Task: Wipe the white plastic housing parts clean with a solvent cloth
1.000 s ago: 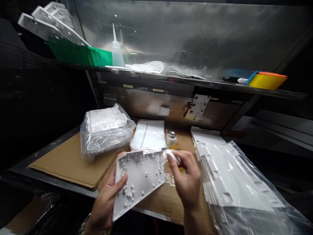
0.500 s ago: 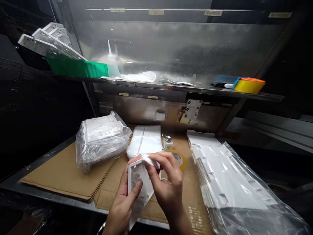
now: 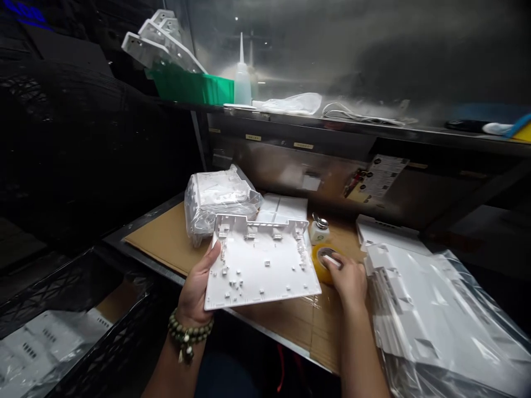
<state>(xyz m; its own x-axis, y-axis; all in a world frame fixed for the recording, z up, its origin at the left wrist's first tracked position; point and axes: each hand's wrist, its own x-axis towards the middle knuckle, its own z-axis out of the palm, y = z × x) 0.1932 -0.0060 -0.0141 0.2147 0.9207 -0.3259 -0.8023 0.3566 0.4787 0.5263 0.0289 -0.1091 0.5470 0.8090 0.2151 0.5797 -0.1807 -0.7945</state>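
Note:
My left hand (image 3: 199, 287) grips the left edge of a white plastic panel (image 3: 257, 276), thumb on its face. The panel is tilted toward me and shows small posts and clips on its inner side. At the roll of yellow tape (image 3: 318, 271), my right hand (image 3: 350, 279) has its fingers closed around a small white piece (image 3: 333, 260), whose kind I cannot make out. A white dispenser bottle with a metal top (image 3: 319, 229) stands just behind the tape. Behind the panel lies a stack of white sheets or bags (image 3: 286, 207).
Bagged white panels (image 3: 452, 298) are stacked on the right, and another bagged bundle (image 3: 219, 193) sits back left on cardboard (image 3: 161, 237). A shelf (image 3: 286, 117) carries a green bin (image 3: 191, 85) and a nozzle bottle (image 3: 243, 83). Lower left, a black crate (image 3: 95, 354) holds white parts.
The panel has turned so its inner face shows, held by my left hand alone. My right hand has left it and moved right to the tape roll. The view has swung left.

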